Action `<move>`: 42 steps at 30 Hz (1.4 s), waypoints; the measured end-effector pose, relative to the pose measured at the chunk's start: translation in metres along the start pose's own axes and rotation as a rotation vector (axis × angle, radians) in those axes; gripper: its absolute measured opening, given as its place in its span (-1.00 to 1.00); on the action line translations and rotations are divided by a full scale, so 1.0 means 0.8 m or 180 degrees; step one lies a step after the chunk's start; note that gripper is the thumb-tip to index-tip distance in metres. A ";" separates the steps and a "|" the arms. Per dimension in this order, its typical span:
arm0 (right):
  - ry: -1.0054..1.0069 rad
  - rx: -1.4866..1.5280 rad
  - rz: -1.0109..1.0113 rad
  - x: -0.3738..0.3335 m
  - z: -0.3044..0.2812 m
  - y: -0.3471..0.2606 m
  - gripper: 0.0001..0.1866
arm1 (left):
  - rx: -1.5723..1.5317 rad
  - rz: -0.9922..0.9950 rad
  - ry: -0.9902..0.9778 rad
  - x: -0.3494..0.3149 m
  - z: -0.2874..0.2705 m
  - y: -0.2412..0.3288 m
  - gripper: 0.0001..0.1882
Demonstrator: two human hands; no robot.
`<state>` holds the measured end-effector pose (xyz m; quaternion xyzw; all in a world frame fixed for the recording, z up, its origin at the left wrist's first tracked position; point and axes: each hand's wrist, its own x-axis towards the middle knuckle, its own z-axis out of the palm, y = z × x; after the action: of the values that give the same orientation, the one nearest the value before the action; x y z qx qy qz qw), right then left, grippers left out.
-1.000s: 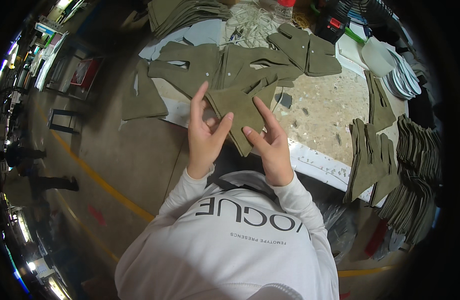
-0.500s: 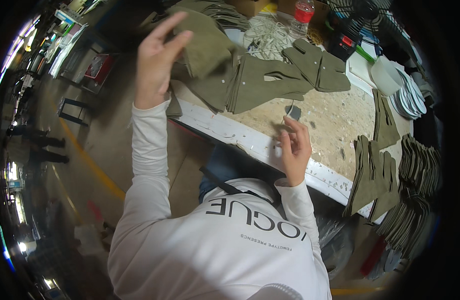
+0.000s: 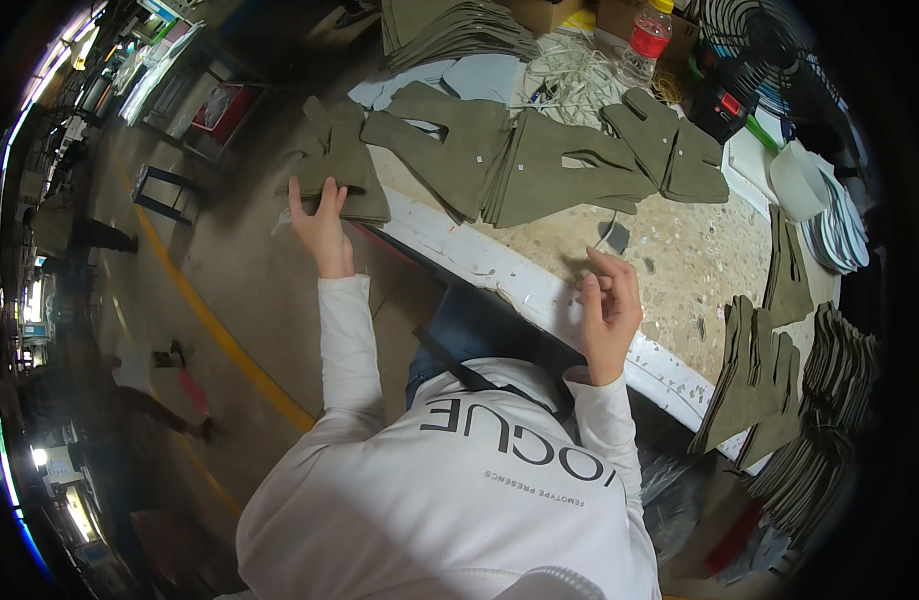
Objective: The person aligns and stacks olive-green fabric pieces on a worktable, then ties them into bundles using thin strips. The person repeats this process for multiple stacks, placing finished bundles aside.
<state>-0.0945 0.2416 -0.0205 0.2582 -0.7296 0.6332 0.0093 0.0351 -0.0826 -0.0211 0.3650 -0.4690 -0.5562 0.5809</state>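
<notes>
Olive-green cut glove pieces (image 3: 340, 165) lie at the left corner of the table. My left hand (image 3: 323, 232) is at their near edge, fingers stretched and apart, touching or nearly touching the edge. Farther right lie stacks of the same glove-shaped pieces (image 3: 445, 140), (image 3: 555, 175), some with small white marks. My right hand (image 3: 612, 315) hovers over the front table edge, fingers curled in toward the thumb. What it holds, if anything, is hidden. A thin pale cord (image 3: 608, 230) runs close to its fingertips, beside a small dark grey patch (image 3: 616, 238).
The speckled table (image 3: 680, 250) has a white front edge. More olive bundles (image 3: 745, 375) stand at the right. At the back are tangled white strips (image 3: 570, 80), a red-labelled bottle (image 3: 648, 45) and a fan (image 3: 765, 45). A small stool (image 3: 165, 190) stands on the floor at left.
My left hand has come down and nearer from above the stacks. The raised olive piece beside it is no longer up there; pieces lie at the left corner. My right hand keeps its pose.
</notes>
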 end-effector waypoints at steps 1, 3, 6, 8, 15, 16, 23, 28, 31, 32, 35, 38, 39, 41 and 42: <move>0.0024 0.0064 0.0056 0.000 0.000 0.000 -0.71 | -0.0165 0.0093 -0.0073 0.000 0.003 0.003 -0.26; 0.0029 0.0178 0.0198 -0.001 -0.001 0.000 -0.71 | -0.0366 0.0039 -0.0014 -0.005 0.008 0.010 -0.25; -0.0075 0.0055 0.0232 -0.001 -0.002 0.000 -0.70 | -0.0096 0.0074 -0.0102 -0.029 0.009 0.014 -0.25; -0.0145 0.0001 0.0163 -0.001 -0.004 -0.001 -0.70 | 0.0189 0.0013 -0.0111 -0.047 0.006 0.013 -0.25; -0.0188 0.0010 0.0194 -0.002 -0.005 -0.001 -0.71 | 0.0495 -0.0122 -0.0201 -0.051 -0.009 0.008 -0.26; -0.0181 0.0035 0.0179 -0.002 -0.005 -0.001 -0.71 | 0.0550 -0.0164 -0.0261 -0.048 -0.012 0.009 -0.26; -0.0292 0.0133 0.0232 0.005 -0.011 -0.014 -0.74 | 0.3842 0.1196 -0.0420 -0.040 -0.039 0.030 -0.40; -0.0459 -0.0053 0.0124 0.047 -0.074 -0.048 -0.80 | 0.3671 0.2787 -0.1080 -0.018 -0.030 0.023 -0.41; -0.0362 -0.0123 -0.0042 0.089 -0.114 -0.065 -0.80 | 0.4744 0.1960 -0.2035 -0.010 -0.010 0.012 -0.39; -0.0275 -0.0361 -0.0129 0.103 -0.122 -0.069 -0.80 | 0.4538 0.1865 -0.1919 -0.012 -0.005 0.014 -0.48; -0.0328 -0.1002 -0.0385 0.129 -0.126 -0.073 -0.81 | 0.3712 0.2203 -0.1714 -0.018 0.021 0.031 -0.62; -0.0882 -0.1488 -0.0961 0.143 -0.081 -0.050 -0.78 | 0.2931 0.2019 -0.3064 -0.045 0.055 0.045 -0.65; -0.1090 -0.1644 -0.1427 0.147 -0.057 -0.039 -0.75 | 0.2663 0.1998 -0.3551 -0.055 0.063 0.047 -0.63; -0.1332 -0.2085 -0.2062 0.147 -0.014 -0.021 -0.76 | 0.2878 0.2317 -0.3621 -0.068 0.078 0.043 -0.62; -0.1350 -0.2134 -0.2276 0.148 0.001 -0.014 -0.76 | 0.2923 0.2567 -0.3637 -0.069 0.083 0.041 -0.61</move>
<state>-0.1926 0.1967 0.0297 0.5959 -0.7443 0.2565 0.1588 -0.0145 -0.0175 0.0220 0.0315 -0.9660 -0.1587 0.2017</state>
